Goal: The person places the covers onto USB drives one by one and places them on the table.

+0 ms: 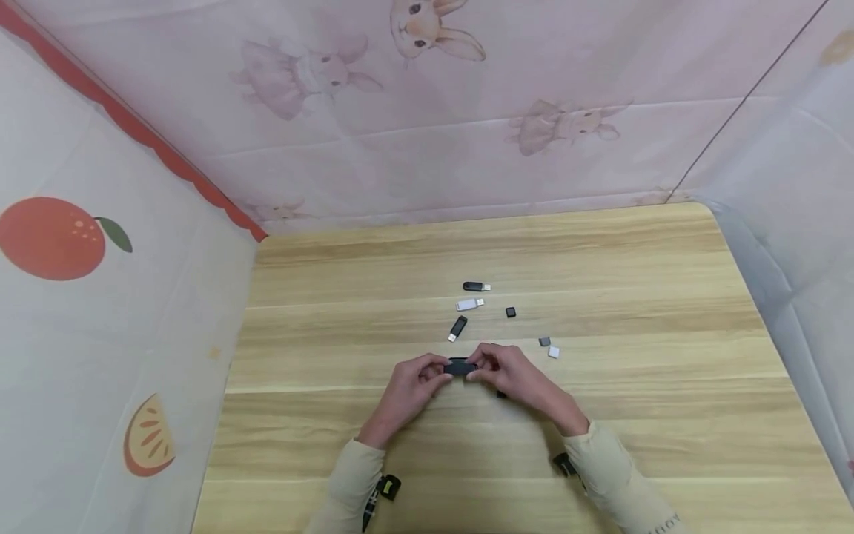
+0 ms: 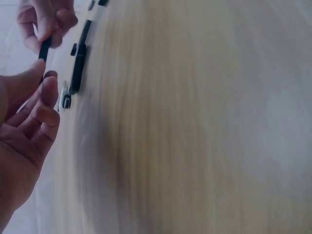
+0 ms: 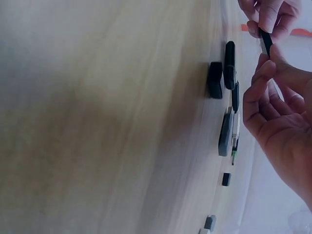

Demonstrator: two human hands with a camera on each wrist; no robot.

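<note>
Between both hands is a black USB flash drive (image 1: 459,368), its ends covered by fingertips. My left hand (image 1: 408,386) pinches one end between thumb and fingers. The other end is pinched by my right hand (image 1: 512,373). In the left wrist view the drive (image 2: 44,48) is tilted and held above the table. Just behind it another black stick (image 3: 230,66) lies on the wood. A small black cap (image 1: 501,394) sits partly hidden under the right hand.
Beyond the hands lie a black drive (image 1: 473,286), a silver-white drive (image 1: 466,305) and another black drive (image 1: 458,326). To the right are loose caps: black (image 1: 510,312), grey (image 1: 545,341) and white (image 1: 554,352). A printed cloth (image 1: 434,170) hangs behind the wooden table (image 1: 320,297).
</note>
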